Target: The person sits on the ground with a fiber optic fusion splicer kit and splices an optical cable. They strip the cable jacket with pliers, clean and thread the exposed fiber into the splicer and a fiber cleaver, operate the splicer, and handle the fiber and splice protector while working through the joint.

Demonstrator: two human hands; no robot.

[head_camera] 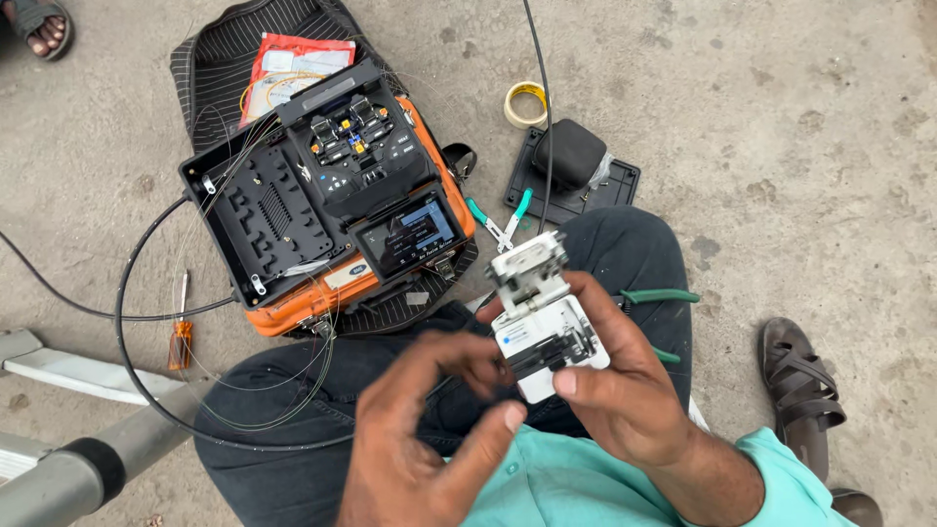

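Centre frame, over our dark-trousered lap: our right hand [625,376] grips a boxy white-and-metal fibre cleaver [543,317]; our left hand [425,429], fingers curled, pinches at its side. Orange-cased splicer [361,185] upper left on rough concrete.

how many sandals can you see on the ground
2: one dark sandal on the concrete right of the person's knee, and one on a foot at the top left corner. Others may lie outside the view.

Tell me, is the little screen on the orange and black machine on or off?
On. The small tilted screen on the orange and black machine glows blue-white with lit shapes.
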